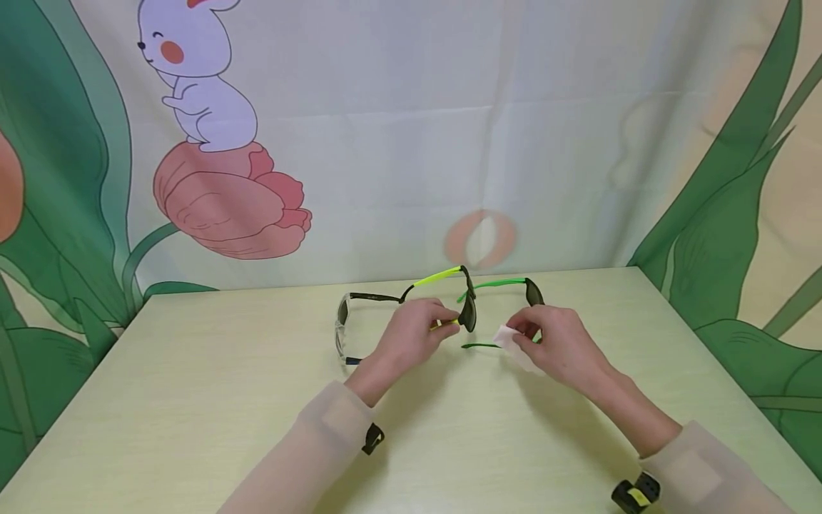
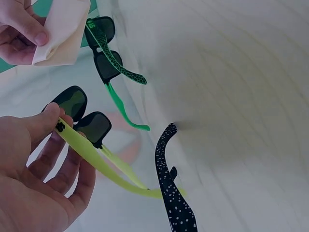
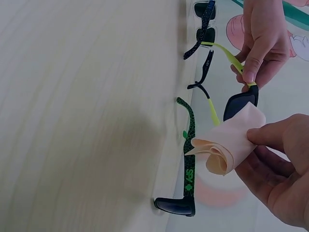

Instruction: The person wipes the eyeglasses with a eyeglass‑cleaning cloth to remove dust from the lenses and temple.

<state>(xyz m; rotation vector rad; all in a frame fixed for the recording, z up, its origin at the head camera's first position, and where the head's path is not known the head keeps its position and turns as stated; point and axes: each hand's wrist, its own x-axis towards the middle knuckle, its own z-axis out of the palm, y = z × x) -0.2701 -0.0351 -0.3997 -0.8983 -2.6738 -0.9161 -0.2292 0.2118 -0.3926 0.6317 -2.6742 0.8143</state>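
My left hand (image 1: 414, 330) pinches sunglasses with yellow temples (image 2: 91, 154) near the hinge, holding them above the table with the dark lenses (image 1: 468, 314) toward the right. In the right wrist view the same pair's dark lens (image 3: 240, 104) shows beside a folded pale cloth (image 3: 231, 140). My right hand (image 1: 565, 344) pinches that cloth (image 1: 511, 344) between thumb and fingers; whether it touches the lens I cannot tell. Behind the right hand, sunglasses with green temples (image 1: 501, 283) stand on the table, partly hidden by that hand.
Clear-framed sunglasses with dark speckled temples (image 1: 374, 296) stand on the pale wooden table (image 1: 225, 400), left of the held pair and partly behind my left hand. A printed curtain (image 1: 385, 143) hangs behind the table's far edge.
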